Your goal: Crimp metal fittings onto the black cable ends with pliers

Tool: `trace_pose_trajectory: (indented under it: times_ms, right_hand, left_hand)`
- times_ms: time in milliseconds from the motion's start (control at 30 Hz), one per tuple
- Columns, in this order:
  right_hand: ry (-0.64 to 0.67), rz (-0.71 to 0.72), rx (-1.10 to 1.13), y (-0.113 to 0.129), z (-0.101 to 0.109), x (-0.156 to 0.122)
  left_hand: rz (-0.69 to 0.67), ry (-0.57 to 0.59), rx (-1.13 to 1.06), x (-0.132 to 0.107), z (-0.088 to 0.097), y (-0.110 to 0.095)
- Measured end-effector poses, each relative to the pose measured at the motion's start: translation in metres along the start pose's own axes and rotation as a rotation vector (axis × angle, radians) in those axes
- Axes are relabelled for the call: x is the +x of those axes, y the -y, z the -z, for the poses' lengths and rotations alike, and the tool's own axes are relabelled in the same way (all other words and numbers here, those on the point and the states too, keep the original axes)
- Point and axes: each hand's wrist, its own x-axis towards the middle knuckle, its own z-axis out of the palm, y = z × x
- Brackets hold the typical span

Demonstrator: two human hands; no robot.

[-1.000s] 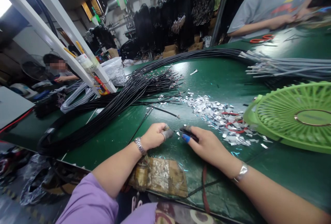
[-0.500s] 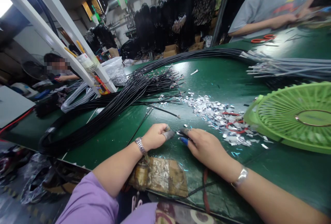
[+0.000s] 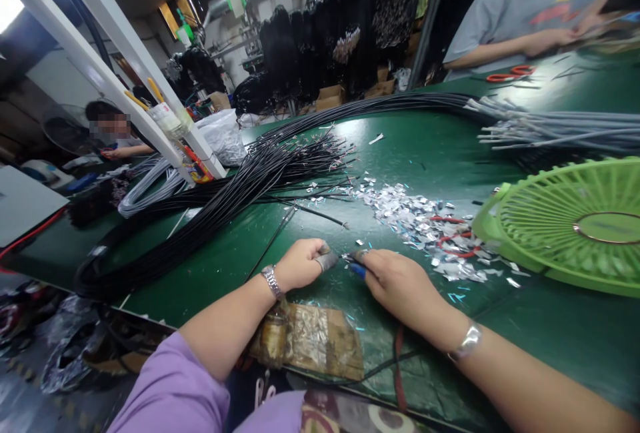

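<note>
My left hand (image 3: 303, 262) is closed in a pinch on the end of a thin black cable (image 3: 273, 241) that runs back across the green table (image 3: 430, 146). Grey tape covers its fingertip. My right hand (image 3: 395, 279) is closed too, its taped fingertips pinching the tip of the same cable end between the hands, with a small blue-tipped tool in its fingers. A big bundle of black cables (image 3: 235, 196) lies to the left. Silver foil scraps (image 3: 415, 216) are heaped just beyond my right hand.
A green fan (image 3: 575, 223) lies on the right. Grey cables (image 3: 555, 127) stretch at the back right. Red scissors (image 3: 507, 75) lie near a co-worker's arm (image 3: 500, 53). Another person (image 3: 117, 133) sits far left. White frame posts (image 3: 125, 66) rise at left.
My right hand has crept slightly left towards my left hand, closing the gap at the cable end. Little else has moved.
</note>
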Motion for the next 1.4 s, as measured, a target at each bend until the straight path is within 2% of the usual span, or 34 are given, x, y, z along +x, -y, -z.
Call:
trace_pose_trajectory:
  times_ms: [167, 267, 333, 433, 533, 633, 733, 833, 933, 1000, 1067, 1167, 1400]
  right_hand:
    - [-0.035, -0.111, 0.25, -0.004, 0.004, 0.003]
    - [-0.041, -0.161, 0.484, -0.006, 0.003, 0.006]
    - [-0.032, -0.166, 0.592, -0.006, 0.002, 0.008]
    - [0.011, -0.23, 0.731, -0.005, 0.001, 0.011]
    - [0.115, -0.393, 0.977, -0.002, 0.002, 0.013]
    - [0.196, -0.544, 1.209, 0.002, 0.003, 0.013]
    - [0.211, -0.582, 1.3, 0.005, 0.003, 0.012]
    - [0.179, -0.581, 1.333, 0.004, 0.003, 0.011]
    - [0.027, -0.552, 1.305, -0.001, 0.002, 0.011]
    - [-0.101, -0.476, 1.224, -0.005, 0.001, 0.01]
    - [-0.167, -0.389, 1.135, -0.007, -0.001, 0.009]
    - [-0.181, -0.315, 1.055, -0.008, -0.004, 0.007]
    - [-0.181, -0.3, 1.018, -0.006, -0.009, 0.004]
  left_hand:
    - [0.018, 0.002, -0.041, 0.0, 0.001, 0.0]
    - [0.01, 0.064, 0.001, 0.0, 0.002, 0.002]
    - [-0.031, 0.087, 0.111, -0.001, 0.002, 0.002]
    - [-0.175, -0.006, 0.365, -0.005, 0.002, -0.001]
    - [-0.368, -0.125, 0.691, -0.01, 0.002, -0.005]
    - [-0.442, -0.102, 0.859, -0.013, 0.003, -0.006]
    - [-0.368, -0.04, 0.721, -0.011, 0.004, -0.004]
    - [-0.186, 0.03, 0.312, -0.006, 0.004, -0.004]
    - [0.028, 0.113, -0.121, -0.003, 0.001, -0.008]
    - [0.129, 0.134, -0.278, -0.003, 0.0, -0.013]
    - [0.181, 0.14, -0.343, -0.003, -0.001, -0.016]
    - [0.222, 0.154, -0.379, -0.003, -0.001, -0.017]
    - [0.26, 0.22, -0.468, -0.001, 0.0, -0.01]
